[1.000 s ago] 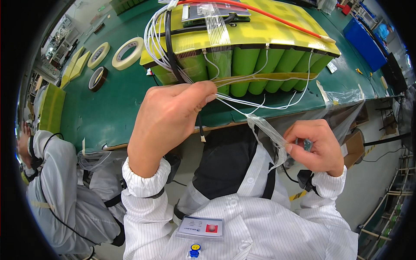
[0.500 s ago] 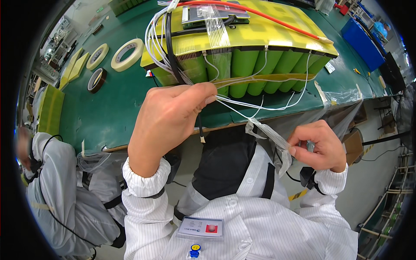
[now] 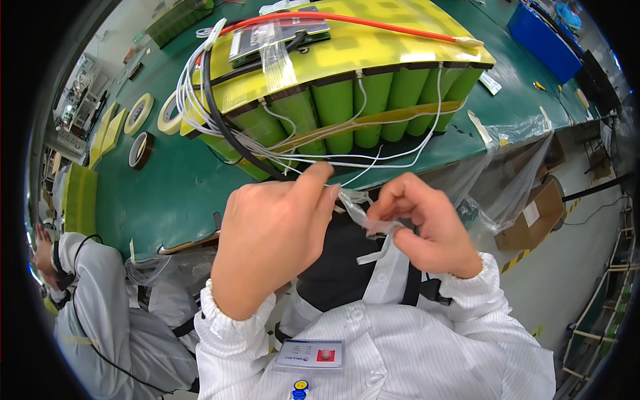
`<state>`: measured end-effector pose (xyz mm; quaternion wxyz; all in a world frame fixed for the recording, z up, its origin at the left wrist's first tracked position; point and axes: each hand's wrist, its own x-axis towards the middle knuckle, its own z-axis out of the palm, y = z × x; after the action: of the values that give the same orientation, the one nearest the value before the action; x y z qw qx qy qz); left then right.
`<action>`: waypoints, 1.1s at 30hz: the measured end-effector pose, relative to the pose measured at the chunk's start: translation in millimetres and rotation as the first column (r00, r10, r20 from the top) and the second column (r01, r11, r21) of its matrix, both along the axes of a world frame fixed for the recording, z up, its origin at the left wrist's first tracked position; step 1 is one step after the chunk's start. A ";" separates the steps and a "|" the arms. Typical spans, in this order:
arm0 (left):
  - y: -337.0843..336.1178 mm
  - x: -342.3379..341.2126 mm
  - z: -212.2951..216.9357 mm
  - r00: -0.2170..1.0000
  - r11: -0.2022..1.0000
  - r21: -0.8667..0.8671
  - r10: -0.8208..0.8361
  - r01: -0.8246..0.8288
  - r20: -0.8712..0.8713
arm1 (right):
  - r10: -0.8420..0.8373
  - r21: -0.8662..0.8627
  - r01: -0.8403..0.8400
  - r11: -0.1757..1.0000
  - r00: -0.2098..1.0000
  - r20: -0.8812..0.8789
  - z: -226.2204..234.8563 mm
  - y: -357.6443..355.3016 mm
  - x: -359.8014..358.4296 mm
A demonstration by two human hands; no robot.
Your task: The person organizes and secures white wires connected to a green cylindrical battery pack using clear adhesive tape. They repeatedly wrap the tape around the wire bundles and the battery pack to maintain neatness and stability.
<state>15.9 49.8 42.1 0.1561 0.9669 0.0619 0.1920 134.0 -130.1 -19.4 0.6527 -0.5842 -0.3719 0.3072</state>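
A battery pack of green cylindrical cells (image 3: 333, 113) under a yellow cover sheet (image 3: 380, 43) rests on the green table. White wires (image 3: 393, 163) run along its near side. Just in front, my left hand (image 3: 273, 233) is closed in a pinch on a thin white wire; its fingertips partly hide the grip. A crumpled strip of clear tape (image 3: 357, 212) stretches from beside those fingertips to my right hand (image 3: 427, 227), whose thumb and forefinger pinch it. One end of the strip dangles below. On the pack, clear tape holds down a circuit board (image 3: 250, 47), with black and red cables (image 3: 373, 25) nearby.
Tape rolls (image 3: 139, 115) and yellow sheets (image 3: 110, 133) lie on the table (image 3: 160, 207) at left. A blue bin (image 3: 543, 43) stands far right. Plastic film (image 3: 517, 167) hangs off the edge above a cardboard box (image 3: 533, 213). A co-worker's sleeve (image 3: 100, 280) is at left.
My right hand has moved left and up, closer to my left hand, with the tape strip bunched between them. The view has shifted, so the pack appears further left.
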 end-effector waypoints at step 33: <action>-2.4 37.9 -17.2 0.968 0.828 -0.514 0.248 -0.225 -0.024 | -0.340 0.112 0.324 0.940 0.845 0.413 -17.1 22.5 -27.5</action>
<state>53.8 47.4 24.9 0.3839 0.8708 0.2264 0.2076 106.5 -107.7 -36.6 0.6097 -0.6799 -0.4047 0.0473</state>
